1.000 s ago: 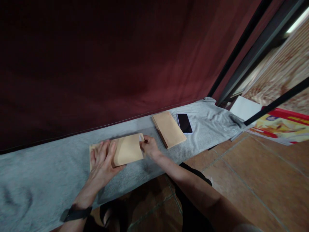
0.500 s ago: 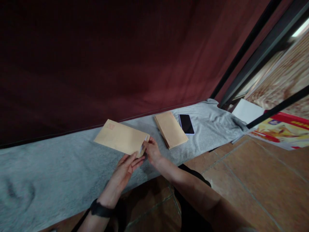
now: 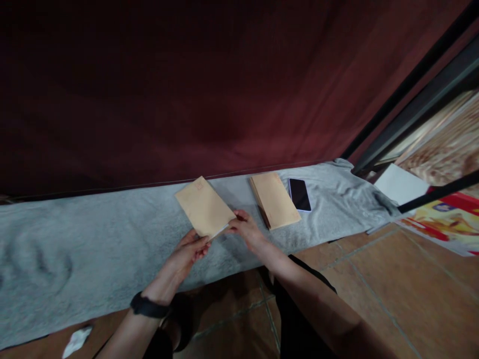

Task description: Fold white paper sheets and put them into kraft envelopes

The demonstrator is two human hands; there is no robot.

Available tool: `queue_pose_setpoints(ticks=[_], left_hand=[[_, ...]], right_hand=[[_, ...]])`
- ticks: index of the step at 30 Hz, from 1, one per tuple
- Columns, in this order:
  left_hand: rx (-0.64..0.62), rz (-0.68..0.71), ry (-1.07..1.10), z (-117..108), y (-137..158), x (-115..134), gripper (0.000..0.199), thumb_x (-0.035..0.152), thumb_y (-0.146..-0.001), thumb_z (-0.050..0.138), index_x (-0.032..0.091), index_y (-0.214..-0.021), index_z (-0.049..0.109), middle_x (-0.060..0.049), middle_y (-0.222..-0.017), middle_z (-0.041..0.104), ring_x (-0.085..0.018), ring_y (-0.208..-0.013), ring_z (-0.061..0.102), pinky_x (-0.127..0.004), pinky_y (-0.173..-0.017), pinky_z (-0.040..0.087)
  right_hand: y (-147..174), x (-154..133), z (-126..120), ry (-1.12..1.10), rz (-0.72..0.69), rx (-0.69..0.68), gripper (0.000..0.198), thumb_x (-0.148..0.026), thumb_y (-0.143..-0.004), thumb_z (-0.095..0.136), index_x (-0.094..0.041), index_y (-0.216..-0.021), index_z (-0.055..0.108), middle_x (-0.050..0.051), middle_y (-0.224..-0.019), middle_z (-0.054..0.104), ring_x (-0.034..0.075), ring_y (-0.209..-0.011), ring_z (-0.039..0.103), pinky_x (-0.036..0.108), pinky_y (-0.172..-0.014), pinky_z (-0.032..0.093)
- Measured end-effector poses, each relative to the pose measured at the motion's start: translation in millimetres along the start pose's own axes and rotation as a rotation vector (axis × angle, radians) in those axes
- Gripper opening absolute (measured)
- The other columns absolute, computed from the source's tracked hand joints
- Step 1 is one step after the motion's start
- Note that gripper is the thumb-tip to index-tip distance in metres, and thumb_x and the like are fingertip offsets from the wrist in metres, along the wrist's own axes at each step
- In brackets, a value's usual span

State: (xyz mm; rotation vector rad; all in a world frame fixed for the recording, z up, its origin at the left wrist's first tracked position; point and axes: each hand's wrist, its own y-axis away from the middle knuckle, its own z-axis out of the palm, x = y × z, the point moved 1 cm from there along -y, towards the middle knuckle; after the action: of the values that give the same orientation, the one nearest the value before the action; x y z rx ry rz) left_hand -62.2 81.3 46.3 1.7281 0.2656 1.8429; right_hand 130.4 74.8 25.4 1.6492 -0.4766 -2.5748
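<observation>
A tan paper envelope (image 3: 205, 207) with a small red print at its far corner is held between both hands. My left hand (image 3: 190, 252) pinches its near left corner, thumb on top. My right hand (image 3: 245, 228) grips the near right corner. Along the near edge between the hands runs a thin white strip (image 3: 219, 231); what it belongs to I cannot make out. Just right of my right hand lies a stack of similar tan envelopes (image 3: 277, 202), and a phone (image 3: 300, 194) with a dark screen and a pale purple edge touches or nearly touches it.
A grey cloth (image 3: 112, 234) covers the long narrow bench. Behind it hangs a dark red curtain (image 3: 209, 89). Black metal bars (image 3: 404, 89) stand at the right, near a white sheet (image 3: 402, 184) and a red and yellow printed box (image 3: 449, 219). Crumpled white paper (image 3: 77, 340) lies at lower left.
The envelope has turned, its far end swinging up and to the right. Both hands now hold its near corners, farther apart. The white piece at its end shows as a thinner strip.
</observation>
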Motion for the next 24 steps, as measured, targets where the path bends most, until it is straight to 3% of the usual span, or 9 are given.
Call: queue_pose_setpoints(ticks=[3, 6, 9, 12, 14, 16, 19, 21, 24], left_hand=[[0.007, -0.009, -0.113, -8.4, 4.2, 1.0, 0.054, 0.04, -0.061, 0.083, 0.019, -0.104, 0.058, 0.006, -0.065, 0.062, -0.007, -0.05, 0.052, -0.019, -0.048, 0.034], [-0.048, -0.013, -0.227, -15.9, 6.8, 1.5, 0.069, 0.047, -0.06, 0.081, 0.017, -0.116, 0.055, 0.007, -0.061, 0.06, -0.009, -0.048, 0.05, -0.02, -0.046, 0.03], [-0.11, -0.03, -0.306, -21.8, 7.7, -1.0, 0.071, 0.049, -0.062, 0.078, 0.017, -0.12, 0.053, 0.007, -0.06, 0.06, -0.01, -0.047, 0.05, -0.021, -0.046, 0.031], [-0.153, -0.056, -0.349, -26.5, 7.6, -4.8, 0.068, 0.052, -0.062, 0.076, 0.019, -0.116, 0.052, 0.006, -0.061, 0.062, -0.012, -0.046, 0.052, -0.023, -0.046, 0.035], [-0.151, -0.054, -0.407, -30.7, 6.9, -5.2, 0.061, 0.057, -0.063, 0.074, 0.02, -0.107, 0.054, 0.006, -0.059, 0.061, -0.013, -0.045, 0.053, -0.024, -0.045, 0.036], [-0.067, -0.007, -0.523, -36.3, 5.3, -2.2, 0.049, 0.063, -0.069, 0.067, 0.021, -0.093, 0.056, 0.006, -0.055, 0.056, -0.013, -0.044, 0.051, -0.025, -0.045, 0.038], [0.254, 0.27, -0.767, -44.2, 1.3, 8.0, 0.041, 0.063, -0.081, 0.054, 0.022, -0.081, 0.059, 0.001, -0.062, 0.059, -0.018, -0.056, 0.059, -0.03, -0.055, 0.048], [0.427, 0.566, -0.876, -44.1, -2.8, 13.7, 0.039, 0.056, -0.088, 0.049, 0.021, -0.093, 0.065, -0.006, -0.088, 0.07, -0.023, -0.084, 0.068, -0.037, -0.077, 0.055], [0.394, 0.878, -0.989, -35.0, -15.8, 15.2, 0.046, 0.047, -0.098, 0.039, 0.018, -0.126, 0.06, -0.015, -0.138, 0.06, -0.027, -0.13, 0.054, -0.046, -0.11, 0.044]], right_hand=[[-1.7, 1.9, -12.6, 0.177, -0.074, 0.05, 0.026, -0.022, -0.067, 0.067, -0.023, -0.093, 0.062, -0.003, -0.086, 0.067, 0.017, -0.079, 0.066, 0.03, -0.073, 0.057], [-3.1, -1.9, -20.2, 0.545, -0.305, 0.105, 0.031, -0.019, -0.08, 0.059, -0.023, -0.11, 0.065, 0.002, -0.105, 0.07, 0.018, -0.092, 0.067, 0.034, -0.087, 0.056], [1.9, -4.1, -16.3, 0.9, -0.529, -0.074, 0.042, -0.021, -0.093, 0.05, -0.025, -0.134, 0.058, 0.006, -0.134, 0.064, 0.02, -0.121, 0.061, 0.038, -0.106, 0.048], [11.0, 4.4, -8.2, 1.234, -0.692, -0.24, 0.052, -0.029, -0.099, 0.049, -0.022, -0.15, 0.043, 0.009, -0.158, 0.042, 0.022, -0.146, 0.039, 0.043, -0.12, 0.035], [15.2, 14.5, -5.4, 1.407, -0.747, -0.28, 0.055, -0.035, -0.101, 0.049, -0.021, -0.153, 0.04, 0.01, -0.163, 0.033, 0.025, -0.15, 0.033, 0.047, -0.124, 0.027], [16.5, 23.5, -5.4, 1.508, -0.769, -0.29, 0.053, -0.038, -0.103, 0.045, -0.021, -0.154, 0.039, 0.009, -0.163, 0.034, 0.025, -0.15, 0.033, 0.048, -0.126, 0.022], [15.9, 29.0, -7.5, 1.564, -0.783, -0.284, 0.052, -0.04, -0.106, 0.04, -0.021, -0.154, 0.038, 0.009, -0.161, 0.035, 0.023, -0.15, 0.033, 0.047, -0.126, 0.021], [15.7, 27.5, -8.3, 1.568, -0.78, -0.283, 0.052, -0.041, -0.106, 0.04, -0.021, -0.153, 0.04, 0.009, -0.161, 0.035, 0.022, -0.15, 0.032, 0.046, -0.126, 0.02], [15.0, 22.2, -7.3, 1.545, -0.745, -0.305, 0.051, -0.041, -0.104, 0.045, -0.021, -0.151, 0.043, 0.009, -0.161, 0.036, 0.023, -0.149, 0.034, 0.047, -0.126, 0.021]])
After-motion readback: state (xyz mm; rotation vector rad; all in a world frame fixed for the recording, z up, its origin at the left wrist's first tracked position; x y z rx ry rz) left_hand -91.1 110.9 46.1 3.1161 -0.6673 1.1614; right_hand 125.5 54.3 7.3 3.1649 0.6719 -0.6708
